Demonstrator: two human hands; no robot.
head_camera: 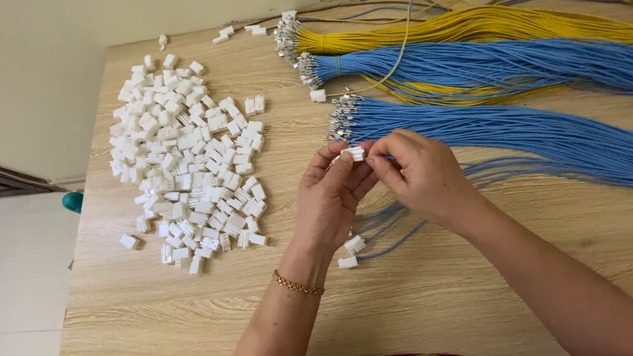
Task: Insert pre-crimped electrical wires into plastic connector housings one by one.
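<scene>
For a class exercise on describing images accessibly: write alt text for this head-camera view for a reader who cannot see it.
Two bare hands, left hand and right hand, pinch a small white connector over a wooden table. A heap of white connectors lies left; blue wire bundles and a yellow wire bundle stretch right.

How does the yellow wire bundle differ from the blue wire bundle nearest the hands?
The yellow wire bundle lies farthest back on the table; the nearest blue wire bundle lies closest to the hands. Yellow is untouched, while the blue one runs just behind the fingers. Both have metal-tipped ends pointing left.
</scene>
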